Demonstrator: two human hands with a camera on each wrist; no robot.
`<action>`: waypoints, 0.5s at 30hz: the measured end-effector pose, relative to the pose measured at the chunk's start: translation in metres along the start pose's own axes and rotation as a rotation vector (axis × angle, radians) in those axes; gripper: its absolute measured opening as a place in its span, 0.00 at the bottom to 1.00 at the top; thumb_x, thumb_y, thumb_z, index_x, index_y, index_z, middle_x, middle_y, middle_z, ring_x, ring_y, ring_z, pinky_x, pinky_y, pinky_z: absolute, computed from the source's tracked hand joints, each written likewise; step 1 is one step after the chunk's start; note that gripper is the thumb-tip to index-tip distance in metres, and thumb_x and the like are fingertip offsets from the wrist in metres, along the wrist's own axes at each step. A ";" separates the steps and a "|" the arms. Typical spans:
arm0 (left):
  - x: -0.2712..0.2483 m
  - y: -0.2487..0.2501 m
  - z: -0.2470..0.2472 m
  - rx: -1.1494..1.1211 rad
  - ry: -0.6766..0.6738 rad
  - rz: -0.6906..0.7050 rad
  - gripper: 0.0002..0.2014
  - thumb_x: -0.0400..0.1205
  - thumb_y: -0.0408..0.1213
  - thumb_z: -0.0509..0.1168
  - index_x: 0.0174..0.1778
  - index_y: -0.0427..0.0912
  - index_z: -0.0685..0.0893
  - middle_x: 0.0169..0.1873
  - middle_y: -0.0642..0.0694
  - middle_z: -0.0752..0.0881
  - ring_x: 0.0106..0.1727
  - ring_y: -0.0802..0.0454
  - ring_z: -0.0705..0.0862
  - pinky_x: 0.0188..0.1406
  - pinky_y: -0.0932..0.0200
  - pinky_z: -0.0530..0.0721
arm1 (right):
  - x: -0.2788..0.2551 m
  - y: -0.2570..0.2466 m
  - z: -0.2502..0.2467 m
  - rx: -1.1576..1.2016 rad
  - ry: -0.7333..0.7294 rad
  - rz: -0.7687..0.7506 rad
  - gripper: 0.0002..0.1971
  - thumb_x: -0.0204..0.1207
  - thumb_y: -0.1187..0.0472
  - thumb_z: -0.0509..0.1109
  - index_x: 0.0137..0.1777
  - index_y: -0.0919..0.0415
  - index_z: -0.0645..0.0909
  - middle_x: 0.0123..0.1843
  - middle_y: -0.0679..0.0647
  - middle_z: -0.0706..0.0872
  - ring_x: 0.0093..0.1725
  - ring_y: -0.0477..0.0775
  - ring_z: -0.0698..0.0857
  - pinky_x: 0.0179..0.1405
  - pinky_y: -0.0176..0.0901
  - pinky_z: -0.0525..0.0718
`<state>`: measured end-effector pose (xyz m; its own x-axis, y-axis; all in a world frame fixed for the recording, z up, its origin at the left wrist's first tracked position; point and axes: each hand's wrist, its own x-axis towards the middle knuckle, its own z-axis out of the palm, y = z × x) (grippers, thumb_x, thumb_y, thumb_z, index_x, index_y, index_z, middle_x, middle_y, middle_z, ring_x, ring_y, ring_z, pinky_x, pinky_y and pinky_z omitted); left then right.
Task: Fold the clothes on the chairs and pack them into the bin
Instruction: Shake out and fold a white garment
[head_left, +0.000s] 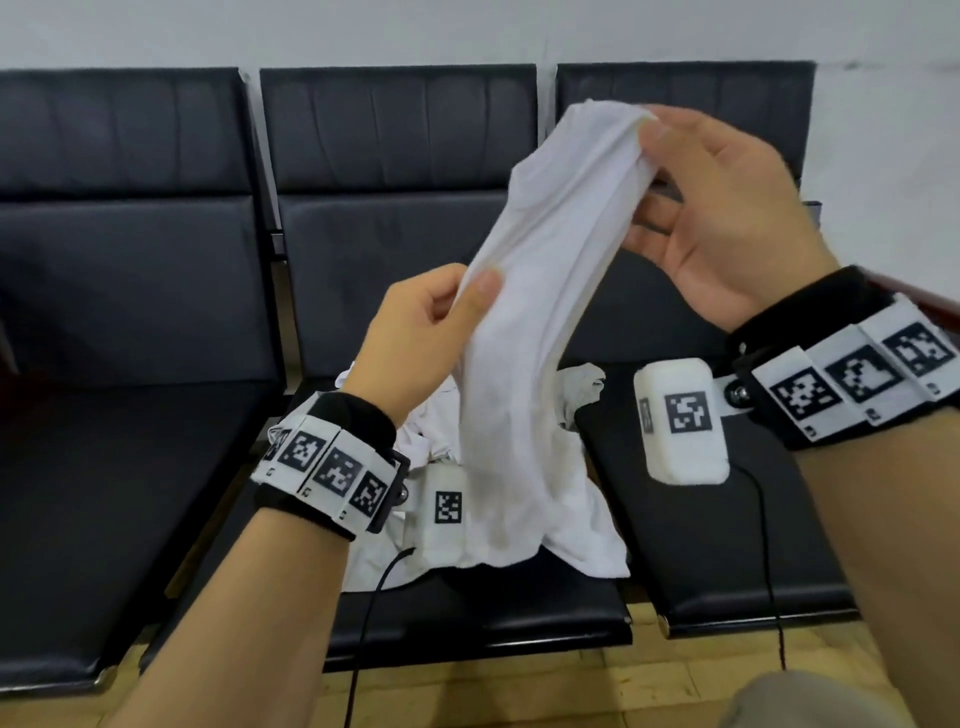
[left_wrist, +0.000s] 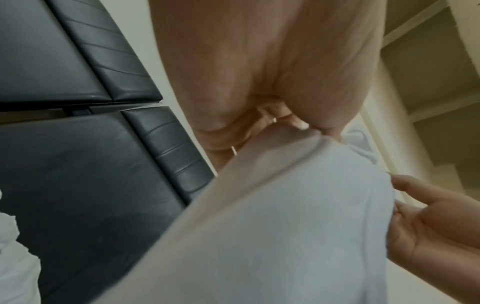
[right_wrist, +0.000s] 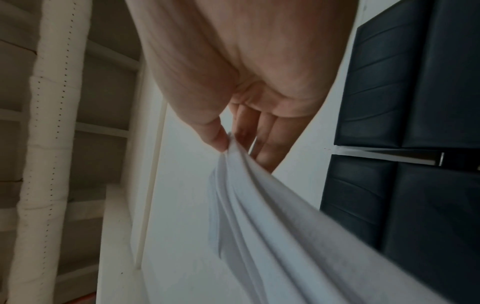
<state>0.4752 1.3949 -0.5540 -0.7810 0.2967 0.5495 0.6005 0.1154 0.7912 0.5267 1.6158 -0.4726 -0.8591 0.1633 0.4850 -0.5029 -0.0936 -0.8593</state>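
A white garment (head_left: 540, 291) is lifted above the middle black chair (head_left: 395, 249), bunched into a long band. My left hand (head_left: 441, 317) pinches its lower edge between thumb and curled fingers, also visible in the left wrist view on the white garment (left_wrist: 285, 216). My right hand (head_left: 727, 208) pinches the top end between thumb and forefinger, other fingers spread; the right wrist view shows the same pinch on the white garment (right_wrist: 246, 185). The garment's lower part trails onto a heap of white clothes (head_left: 426, 447) on the seat. No bin is in view.
Three black padded chairs stand in a row against a pale wall: the left chair (head_left: 119, 415) and the right chair (head_left: 701, 545) have bare seats. Black cables (head_left: 769, 545) hang from my wrist cameras. A yellowish tiled floor (head_left: 571, 696) lies below.
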 end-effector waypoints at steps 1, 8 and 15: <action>-0.002 0.005 0.001 0.001 -0.011 0.004 0.31 0.86 0.60 0.64 0.47 0.28 0.81 0.36 0.28 0.78 0.37 0.48 0.73 0.41 0.49 0.71 | 0.001 -0.007 0.002 -0.018 -0.006 -0.004 0.12 0.90 0.60 0.65 0.68 0.60 0.83 0.53 0.53 0.90 0.49 0.51 0.92 0.49 0.45 0.90; -0.012 0.024 -0.005 0.012 0.096 0.010 0.25 0.90 0.52 0.63 0.38 0.34 0.73 0.32 0.44 0.71 0.35 0.52 0.68 0.36 0.55 0.68 | 0.005 -0.030 0.015 -0.071 -0.023 0.020 0.08 0.90 0.60 0.66 0.64 0.59 0.83 0.50 0.52 0.90 0.44 0.50 0.92 0.46 0.45 0.90; -0.023 0.029 -0.022 0.222 -0.173 -0.152 0.24 0.77 0.58 0.78 0.63 0.51 0.82 0.54 0.56 0.89 0.53 0.59 0.89 0.56 0.56 0.88 | 0.007 -0.030 0.017 0.020 0.030 0.042 0.13 0.89 0.60 0.66 0.70 0.63 0.83 0.50 0.52 0.92 0.47 0.54 0.93 0.47 0.46 0.90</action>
<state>0.5065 1.3702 -0.5375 -0.8356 0.4144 0.3606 0.5166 0.3697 0.7723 0.5344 1.6034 -0.4406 -0.8767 0.1877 0.4429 -0.4682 -0.1211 -0.8753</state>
